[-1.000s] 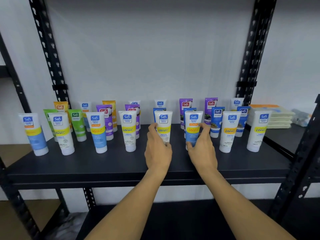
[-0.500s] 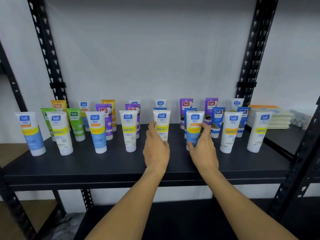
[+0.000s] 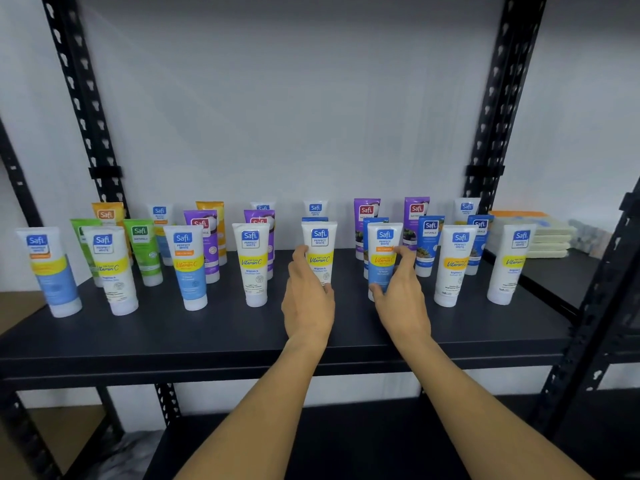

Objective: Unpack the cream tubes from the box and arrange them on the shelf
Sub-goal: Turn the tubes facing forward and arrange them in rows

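Several cream tubes stand upright in rows on the black shelf. My left hand wraps the lower part of a white tube with a yellow band in the front row's middle. My right hand grips a white and blue tube just to its right. Both tubes stand on the shelf. More front-row tubes stand to either side, such as a white one on the left and another on the right. Purple, green, orange and blue tubes fill the rows behind. No box is in view.
Black perforated uprights frame the shelf against a white wall. A stack of pale flat packs lies on the neighbouring shelf at right. A lower shelf runs beneath my forearms. Bare shelf surface lies in front of the tubes.
Both hands stay on the same two tubes. The left tube has shifted slightly back and stands more upright, and my view has drifted a little.
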A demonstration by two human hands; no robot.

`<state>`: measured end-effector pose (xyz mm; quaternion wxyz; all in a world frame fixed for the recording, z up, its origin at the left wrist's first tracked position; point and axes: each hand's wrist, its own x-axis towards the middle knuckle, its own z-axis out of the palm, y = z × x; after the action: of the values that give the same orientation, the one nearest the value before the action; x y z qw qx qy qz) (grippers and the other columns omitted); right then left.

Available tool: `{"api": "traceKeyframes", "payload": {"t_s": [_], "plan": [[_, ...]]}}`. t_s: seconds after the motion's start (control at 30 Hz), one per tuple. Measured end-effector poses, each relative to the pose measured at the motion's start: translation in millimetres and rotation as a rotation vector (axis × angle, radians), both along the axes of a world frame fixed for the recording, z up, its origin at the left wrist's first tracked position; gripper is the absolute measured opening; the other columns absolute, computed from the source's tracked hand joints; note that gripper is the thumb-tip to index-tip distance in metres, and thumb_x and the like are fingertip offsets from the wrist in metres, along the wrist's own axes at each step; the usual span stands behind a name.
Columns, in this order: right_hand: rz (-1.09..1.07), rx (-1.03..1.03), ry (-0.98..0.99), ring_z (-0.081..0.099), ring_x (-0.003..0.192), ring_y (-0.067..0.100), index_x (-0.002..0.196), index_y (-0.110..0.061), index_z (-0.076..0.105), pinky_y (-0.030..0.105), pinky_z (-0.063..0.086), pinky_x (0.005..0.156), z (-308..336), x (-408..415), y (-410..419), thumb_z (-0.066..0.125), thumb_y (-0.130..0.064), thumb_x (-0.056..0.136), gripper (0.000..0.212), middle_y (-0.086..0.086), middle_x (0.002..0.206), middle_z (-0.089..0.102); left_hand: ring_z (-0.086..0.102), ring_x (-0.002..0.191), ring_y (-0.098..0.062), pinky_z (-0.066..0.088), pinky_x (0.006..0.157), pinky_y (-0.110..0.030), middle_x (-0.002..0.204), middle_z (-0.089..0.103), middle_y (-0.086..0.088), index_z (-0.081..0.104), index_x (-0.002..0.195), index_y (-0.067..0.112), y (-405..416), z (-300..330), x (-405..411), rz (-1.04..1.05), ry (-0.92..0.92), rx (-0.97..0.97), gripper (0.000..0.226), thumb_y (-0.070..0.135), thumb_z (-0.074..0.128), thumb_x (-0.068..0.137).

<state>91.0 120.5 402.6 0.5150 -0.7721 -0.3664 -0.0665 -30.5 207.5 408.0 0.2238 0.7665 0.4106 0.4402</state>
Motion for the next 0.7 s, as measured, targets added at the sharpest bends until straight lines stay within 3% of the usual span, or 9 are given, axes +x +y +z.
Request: {"api": "traceKeyframes", "payload": {"t_s": [0.53,0.7], "plan": [[0.001,0.02,-0.008,0.052,0.128,0.024,0.14,-0.03,0.023,0.046,0.051,0.098,-3.0,0.5,0.0,0.074,-0.006,0.085,0.078,0.003,0.143,0.048,0.055,0.121,-0.022,0.053,0.091,-0.04,0.139,0.043,-0.004,0.021,0.145,0.025,0.8,-0.9,-0.3,0.004,0.013,0.017,0.079,0.013,0.072,0.087],[-0.004,0.084,0.023,0.054,0.123,0.021,0.141,-0.029,0.026,0.041,0.052,0.095,-2.5,-3.8,-2.9,0.074,-0.015,0.086,0.074,0.004,0.138,0.049,0.049,0.124,-0.023,0.052,0.091,-0.037,0.138,0.039,-0.008,0.02,0.146,0.022,-2.0,-0.5,-1.8,-0.011,-0.018,0.017,0.083,0.011,0.074,0.084]]}}
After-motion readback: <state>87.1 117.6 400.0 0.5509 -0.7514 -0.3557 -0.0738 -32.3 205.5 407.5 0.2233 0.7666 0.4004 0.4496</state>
